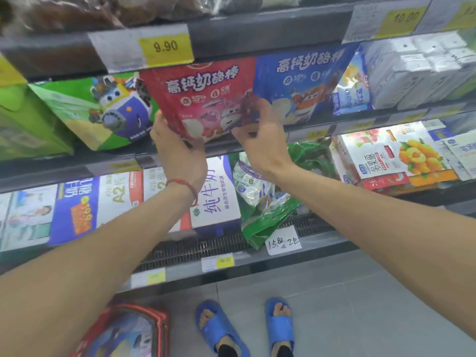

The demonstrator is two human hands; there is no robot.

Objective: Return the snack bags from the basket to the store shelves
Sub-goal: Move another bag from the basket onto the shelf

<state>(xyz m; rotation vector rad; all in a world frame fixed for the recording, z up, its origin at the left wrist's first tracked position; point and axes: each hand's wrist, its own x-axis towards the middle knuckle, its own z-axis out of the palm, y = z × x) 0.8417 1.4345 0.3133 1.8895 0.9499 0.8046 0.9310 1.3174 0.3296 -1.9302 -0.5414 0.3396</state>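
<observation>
Chilled store shelving fills the view, tiers stacked top to bottom, grey tiled floor below. Far left, middle tier: green snack bag with a cartoon robot-plane, leaning back. Low left on the floor: red basket, partly cut off by the frame edge, with printed packaging showing inside (contents too blurred to identify). Above, on the upper shelf rim: yellow price tag reading 9.90. Left grip grasps the red snack bag at its lower left edge, thumb on the front and fingers out of sight behind; a red cord bracelet sits on that wrist. Red snack bag is upright on the middle shelf, between the green bag and a blue snack bag of the same design, touching or overlapping both. Below it: white and blue milk carton. On the floor: two feet in blue slippers. Right grip pinches the red bag's lower right corner, fingers curled. Under that wrist: loose green and white bags and a handwritten price note. Further right: fruit-printed pack; above it, white boxes.
</observation>
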